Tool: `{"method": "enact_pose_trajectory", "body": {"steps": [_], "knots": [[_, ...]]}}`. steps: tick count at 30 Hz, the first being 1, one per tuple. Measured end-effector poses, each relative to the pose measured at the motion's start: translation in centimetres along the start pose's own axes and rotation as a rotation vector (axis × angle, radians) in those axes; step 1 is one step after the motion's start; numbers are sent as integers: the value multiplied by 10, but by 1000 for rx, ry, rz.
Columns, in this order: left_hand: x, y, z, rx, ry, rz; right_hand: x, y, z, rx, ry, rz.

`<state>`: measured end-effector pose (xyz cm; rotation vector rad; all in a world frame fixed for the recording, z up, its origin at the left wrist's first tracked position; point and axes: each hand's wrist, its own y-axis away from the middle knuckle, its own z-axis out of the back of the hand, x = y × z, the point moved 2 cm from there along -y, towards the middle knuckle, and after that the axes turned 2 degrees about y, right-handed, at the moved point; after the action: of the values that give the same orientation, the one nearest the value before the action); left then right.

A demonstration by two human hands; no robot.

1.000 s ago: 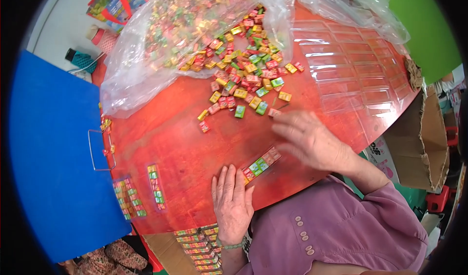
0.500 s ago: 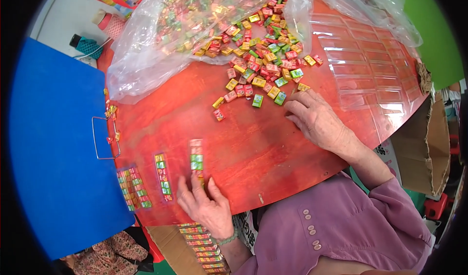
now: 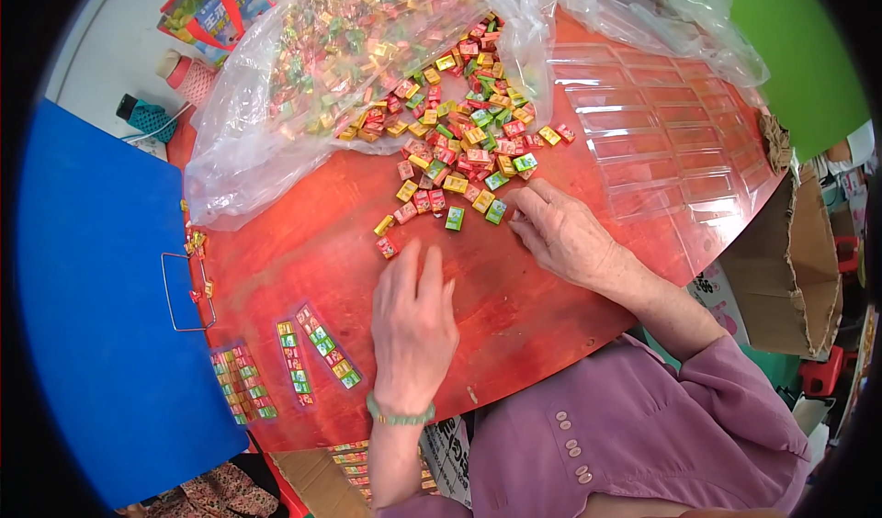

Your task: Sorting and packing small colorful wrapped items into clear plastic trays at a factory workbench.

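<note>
My left hand [image 3: 415,330], with a green bead bracelet on its wrist, hovers over the red table with fingers stretched and spread, holding nothing. Its fingertips are just short of a small red wrapped candy [image 3: 386,247]. My right hand [image 3: 565,233] rests at the near edge of the candy pile [image 3: 469,155], fingers curled beside a green candy [image 3: 496,211]; what lies under them is hidden. To the left lie two narrow clear strips filled with candies, a slanted strip [image 3: 329,345] and a straighter strip [image 3: 295,362].
Several more filled strips [image 3: 242,380] lie together near the blue board [image 3: 101,307]. A large clear plastic bag [image 3: 248,160] of candies covers the far side. Clear molded trays [image 3: 666,132] lie at the right. Cardboard boxes [image 3: 776,261] stand beyond the table edge.
My left hand has let go of a filled strip, which now lies slanted beside the other one, and has moved up and right toward the candies. My right hand stays by the pile.
</note>
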<state>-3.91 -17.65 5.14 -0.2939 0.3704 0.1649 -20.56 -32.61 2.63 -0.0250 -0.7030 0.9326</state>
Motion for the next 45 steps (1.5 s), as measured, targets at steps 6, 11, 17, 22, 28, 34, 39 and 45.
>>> {"method": "enact_pose_trajectory", "body": {"steps": [6, 11, 17, 22, 28, 34, 39, 45], "knots": [[-3, -61, -39, 23, -78, -347, -8, -5, -8, 52, 2, -107], [-4, -63, -54, 72, 0, -308, -4, -8, -13, 68, 38, -70], [-6, -33, -43, 121, 11, -292, -9, -5, -12, 45, 46, 44], [-10, -6, -27, 157, 45, -247, -4, 4, -2, 156, -50, -3], [-3, 9, -8, 32, 193, -108, 0, 10, 9, 225, -119, -13], [-2, -3, -14, -2, 166, -85, -3, 13, 9, 287, -132, -55], [2, -7, -23, 34, 106, -143, -3, 14, 7, 228, -138, -29], [0, 4, -20, -89, 85, 60, -1, 16, 5, 165, -98, -149]]}}
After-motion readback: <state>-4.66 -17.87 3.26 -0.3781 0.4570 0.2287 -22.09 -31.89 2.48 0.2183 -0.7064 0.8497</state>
